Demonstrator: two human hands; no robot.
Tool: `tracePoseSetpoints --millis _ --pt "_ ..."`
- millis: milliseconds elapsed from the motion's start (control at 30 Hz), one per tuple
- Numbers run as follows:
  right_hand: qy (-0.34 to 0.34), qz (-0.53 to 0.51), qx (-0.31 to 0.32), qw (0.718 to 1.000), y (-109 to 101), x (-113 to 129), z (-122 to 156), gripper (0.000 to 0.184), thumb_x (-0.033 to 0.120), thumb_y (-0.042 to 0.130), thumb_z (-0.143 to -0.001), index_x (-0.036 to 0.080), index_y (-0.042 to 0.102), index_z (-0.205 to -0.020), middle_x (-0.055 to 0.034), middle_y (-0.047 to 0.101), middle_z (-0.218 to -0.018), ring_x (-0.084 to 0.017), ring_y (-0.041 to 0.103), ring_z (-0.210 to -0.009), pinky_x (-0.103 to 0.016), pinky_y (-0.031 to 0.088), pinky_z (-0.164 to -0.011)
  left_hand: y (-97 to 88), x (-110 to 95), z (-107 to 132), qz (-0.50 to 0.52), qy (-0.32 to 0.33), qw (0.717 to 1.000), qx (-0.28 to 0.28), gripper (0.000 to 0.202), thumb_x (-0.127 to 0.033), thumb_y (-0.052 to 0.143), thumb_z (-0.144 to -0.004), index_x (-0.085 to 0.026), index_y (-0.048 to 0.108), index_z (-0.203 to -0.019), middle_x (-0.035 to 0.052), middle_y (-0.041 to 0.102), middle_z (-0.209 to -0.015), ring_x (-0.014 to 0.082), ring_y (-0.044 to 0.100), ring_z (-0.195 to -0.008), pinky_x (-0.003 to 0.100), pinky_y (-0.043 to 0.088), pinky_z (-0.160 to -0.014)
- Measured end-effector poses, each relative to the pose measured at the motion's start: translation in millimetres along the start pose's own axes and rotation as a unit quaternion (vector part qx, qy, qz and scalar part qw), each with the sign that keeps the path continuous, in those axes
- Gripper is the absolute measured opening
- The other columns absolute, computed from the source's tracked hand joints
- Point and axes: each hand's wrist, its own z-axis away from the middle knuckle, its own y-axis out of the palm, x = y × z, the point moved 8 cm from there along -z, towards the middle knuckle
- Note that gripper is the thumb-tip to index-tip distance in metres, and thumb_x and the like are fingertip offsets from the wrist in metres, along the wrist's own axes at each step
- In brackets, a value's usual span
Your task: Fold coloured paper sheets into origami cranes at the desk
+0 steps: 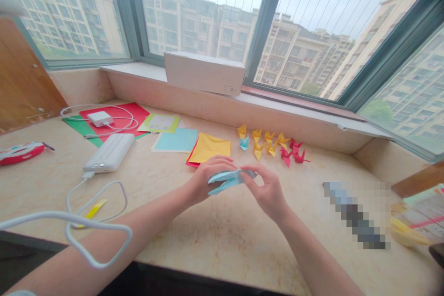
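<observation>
A partly folded piece of light blue origami paper point(225, 182) is held in the air above the counter, its layers spread apart at the left end. My left hand point(210, 173) grips it from the left side, most of its fingers behind the paper. At the right end, my right hand point(267, 187) pinches it between thumb and fingers. Just beyond my hands lies a stack of square paper with a yellow sheet point(211, 147) on top and red beneath. Behind the right hand stand small folded paper cranes: several yellow ones point(257, 150), a blue one point(243, 143) and several red ones point(286, 157).
On the left are a white power bank point(109, 153) with a looping cable, a charger point(100, 119), red paper point(133, 110) and a red-and-white object point(24, 152). Light blue sheets point(176, 140) lie behind. A white box point(204, 74) rests on the sill. Something pixelated point(355, 215) lies right.
</observation>
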Motion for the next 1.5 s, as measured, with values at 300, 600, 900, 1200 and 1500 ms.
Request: tracePoseSetpoints --millis 300,600,900,1200,1500 --pt "-0.088 0.076 0.03 0.993 0.8 17.1 -0.1 0.014 0.032 0.067 -0.089 0.026 0.075 -0.099 -0.0049 0.07 -0.087 -0.022 0.064 -0.085 -0.041 0.049 -0.083 5.6 28.9 4.9 0.137 -0.161 0.976 -0.055 0.035 -0.046 0.066 -0.084 -0.013 0.073 -0.078 0.0107 0.072 -0.077 0.0203 0.064 -0.072 0.03 0.05 -0.065" --pt "-0.211 0.197 -0.002 0.957 1.4 28.9 6.5 0.018 0.023 0.056 -0.096 0.026 0.072 -0.105 -0.0066 0.071 -0.096 -0.022 0.066 -0.091 -0.045 0.043 -0.092 12.6 43.5 10.5 0.191 -0.192 0.961 -0.047 0.026 -0.039 0.068 -0.083 -0.013 0.073 -0.082 0.007 0.07 -0.076 0.0169 0.063 -0.069 0.026 0.049 -0.062" --pt "-0.226 0.187 0.019 0.956 1.6 35.4 7.2 0.012 0.021 0.059 -0.094 0.026 0.069 -0.095 -0.0034 0.076 -0.095 -0.019 0.069 -0.085 -0.046 0.04 -0.1 11.0 34.1 7.5 0.182 -0.191 0.964 -0.034 0.03 -0.043 0.067 -0.083 -0.013 0.07 -0.081 0.0075 0.067 -0.077 0.0172 0.059 -0.071 0.028 0.049 -0.065" --pt "-0.087 0.107 0.017 0.99 -3.7 7.6 0.6 0.021 0.035 0.05 -0.098 0.024 0.068 -0.093 -0.0063 0.074 -0.087 -0.023 0.067 -0.081 -0.038 0.051 -0.076 11.5 29.7 4.2 0.167 -0.225 0.96 0.002 0.03 -0.041 0.07 -0.08 -0.013 0.064 -0.071 0.0013 0.059 -0.068 0.0133 0.053 -0.064 0.022 0.041 -0.055" --pt "0.111 -0.059 0.04 0.991 -5.0 -25.5 -5.8 0.032 0.05 0.055 -0.094 0.021 0.067 -0.093 -0.0022 0.069 -0.073 -0.017 0.06 -0.059 -0.027 0.046 -0.051 22.3 25.3 3.9 0.195 -0.255 0.944 0.073 0.016 -0.029 0.073 -0.073 -0.014 0.066 -0.075 0.0 0.061 -0.071 0.0138 0.054 -0.067 0.022 0.041 -0.057"
